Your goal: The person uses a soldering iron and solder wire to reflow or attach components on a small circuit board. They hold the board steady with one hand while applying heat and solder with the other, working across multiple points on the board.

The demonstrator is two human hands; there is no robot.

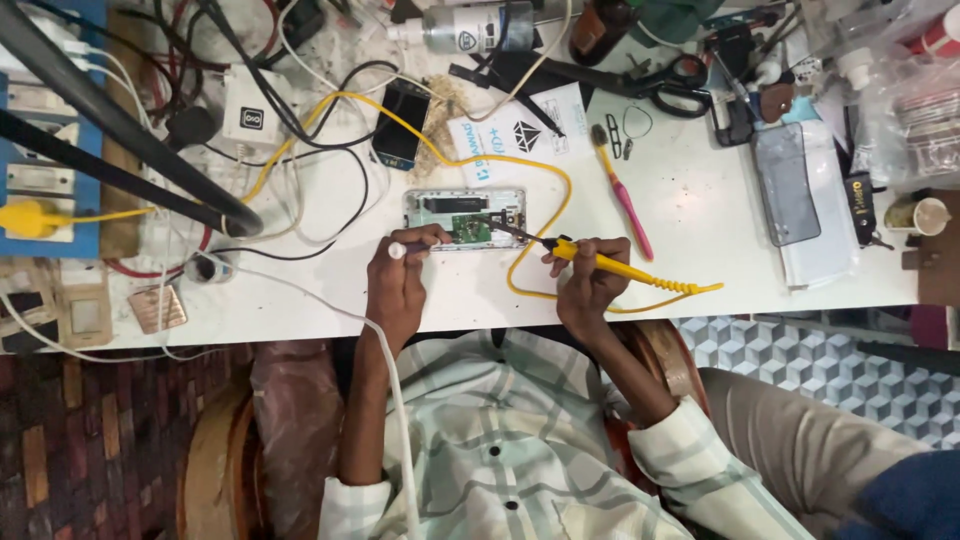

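Note:
An opened phone (440, 205) with a white frame lies on the white bench, a green circuit board (470, 231) showing at its lower middle. My right hand (588, 285) grips a yellow-handled soldering iron (610, 266). Its dark tip reaches left onto the green board. A yellow cord (545, 165) loops from the iron around the phone. My left hand (398, 285) sits just below the phone's left half, fingers closed on a thin tool with a white end (398, 250) that points toward the board.
A pink-handled brush (625, 200) lies right of the phone. Further right are a dark phone on a white cloth (790, 185), black scissors (670, 85) and a small cup (925, 213). Behind are a small dark phone (402, 125), a bottle (470, 25) and tangled cables (300, 150). A power strip (45, 170) stands at the left.

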